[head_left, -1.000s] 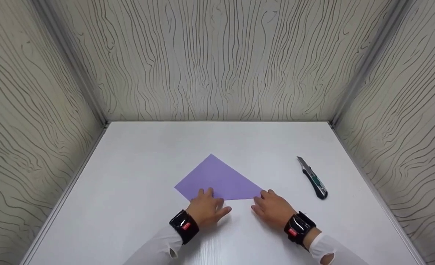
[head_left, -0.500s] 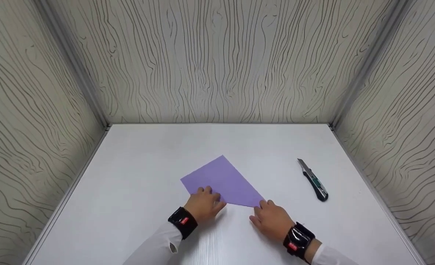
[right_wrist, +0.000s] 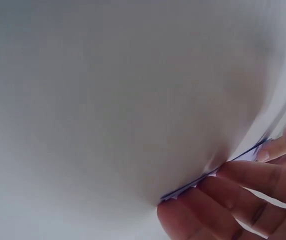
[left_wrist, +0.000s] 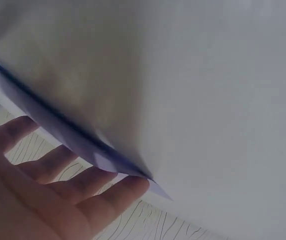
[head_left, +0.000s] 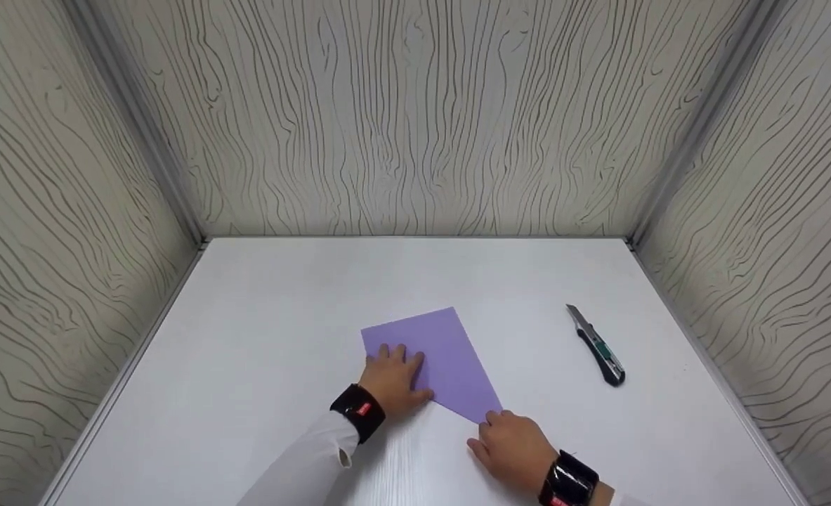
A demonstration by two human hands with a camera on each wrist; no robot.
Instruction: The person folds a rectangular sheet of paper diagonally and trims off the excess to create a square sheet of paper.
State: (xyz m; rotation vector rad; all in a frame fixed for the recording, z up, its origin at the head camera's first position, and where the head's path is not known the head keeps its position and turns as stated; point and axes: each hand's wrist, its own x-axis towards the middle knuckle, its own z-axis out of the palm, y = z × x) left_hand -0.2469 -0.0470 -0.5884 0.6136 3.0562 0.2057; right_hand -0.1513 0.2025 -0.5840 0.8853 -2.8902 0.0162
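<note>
A purple sheet of paper [head_left: 443, 358], with a straight edge running toward the right hand, lies nearly flat on the white table [head_left: 282, 281]. My left hand [head_left: 394, 383] rests on its left part with the fingers spread. In the left wrist view, the left fingertips [left_wrist: 133, 187] touch the paper [left_wrist: 68, 132]. At the sheet's pointed near corner is my right hand [head_left: 517, 446], its fingertips pressing there and its thumb standing apart. The right wrist view has the right fingers [right_wrist: 213, 210] along the thin paper edge [right_wrist: 248, 155]; they hide much of that corner.
A utility knife [head_left: 598, 346] with its blade out lies on the table to the right of the paper. Wood-patterned panels [head_left: 415, 126] enclose the table at the back and both sides.
The paper has turned clockwise, its far corner swinging right. My right hand has moved toward me with the near corner, while the left hand has shifted slightly and spread its fingers.
</note>
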